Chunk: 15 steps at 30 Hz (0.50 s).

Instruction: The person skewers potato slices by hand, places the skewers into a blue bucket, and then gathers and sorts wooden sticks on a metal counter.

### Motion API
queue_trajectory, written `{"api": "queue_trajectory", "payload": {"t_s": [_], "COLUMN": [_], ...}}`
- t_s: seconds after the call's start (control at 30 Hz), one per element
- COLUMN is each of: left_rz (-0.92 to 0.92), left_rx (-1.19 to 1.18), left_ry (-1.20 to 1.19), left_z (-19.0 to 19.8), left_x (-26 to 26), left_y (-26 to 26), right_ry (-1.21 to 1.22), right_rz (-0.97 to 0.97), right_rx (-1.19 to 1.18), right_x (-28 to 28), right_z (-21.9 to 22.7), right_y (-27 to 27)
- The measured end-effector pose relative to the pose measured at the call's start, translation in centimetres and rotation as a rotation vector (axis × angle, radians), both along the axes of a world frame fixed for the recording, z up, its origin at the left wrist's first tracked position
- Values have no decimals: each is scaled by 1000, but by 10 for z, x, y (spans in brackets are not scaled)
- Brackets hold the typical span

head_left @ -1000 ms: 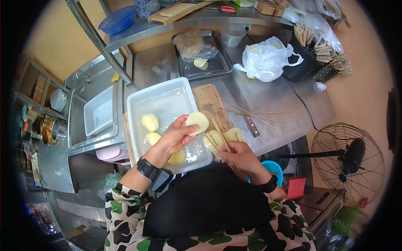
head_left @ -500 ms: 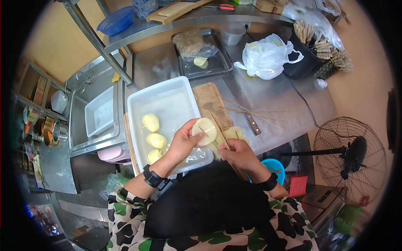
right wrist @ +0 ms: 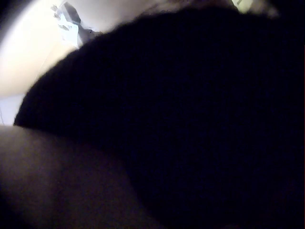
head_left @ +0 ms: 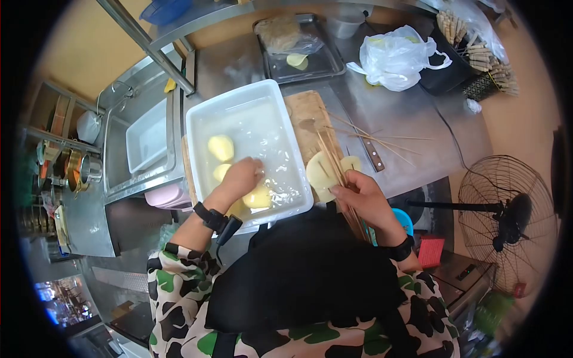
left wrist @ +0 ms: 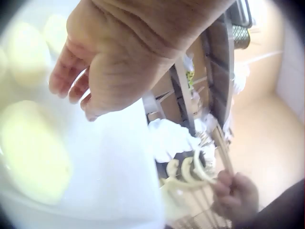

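My left hand [head_left: 242, 178] hangs with loosely bent fingers over the white tub [head_left: 290, 134] of water, among peeled potatoes [head_left: 221, 147]. In the left wrist view nothing shows between its fingers, and a large peeled potato [left wrist: 35, 152] lies close by. To the right of the tub, my right hand [head_left: 363, 197] grips a bundle of thin wooden skewers [head_left: 332, 152]. Round potato slices [head_left: 319, 173] with skewers through them sit beside that bundle, above the wooden board's near end. Dark cloth and forearm fill most of the right wrist view.
A wooden cutting board [head_left: 307, 119] lies right of the tub. Beside it are a knife [head_left: 373, 156] and loose skewers [head_left: 397, 143]. Farther back are a dark tray [head_left: 331, 62] and a white plastic bag [head_left: 394, 59]. A fan [head_left: 501, 209] stands at right, a sink [head_left: 119, 173] at left.
My left hand has let go of the potato slice and moved left, over the tub. The slice now stays by the skewers in my right hand. The head view has tilted down.
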<state>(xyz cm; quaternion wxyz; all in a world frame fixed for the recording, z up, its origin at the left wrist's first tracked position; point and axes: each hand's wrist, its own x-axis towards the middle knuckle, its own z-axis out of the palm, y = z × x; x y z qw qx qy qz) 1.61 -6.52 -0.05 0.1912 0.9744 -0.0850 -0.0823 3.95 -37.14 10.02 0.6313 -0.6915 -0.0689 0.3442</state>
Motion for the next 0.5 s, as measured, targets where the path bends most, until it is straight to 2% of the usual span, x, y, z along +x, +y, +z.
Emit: {"api": "queue_trajectory", "payload": {"t_s": [0.07,0.2,0.3,0.4,0.47,0.5], "left_rz": [21,96,109,70,-17,-61], "left_rx": [65,92,133,208,292,333], "left_ry": [156,366,285,243,239,235], "left_z": [-12,1,2,-18,-38,-34], "left_x": [-5,1,2,4,9,12], "left_y": [-5,-16,-14,-12,-6,-7], "right_ry": [76,139,170,153,150,151], "right_rz": [-25,-19,-32,-1,58,62], "right_rx": [129,138,133,151,137,143], "right_x": [-2,0,-1,-1,0,0], "right_z": [-5,-9,-9,-5,-1,-1], "right_y": [1,0,2,4,3,3]}}
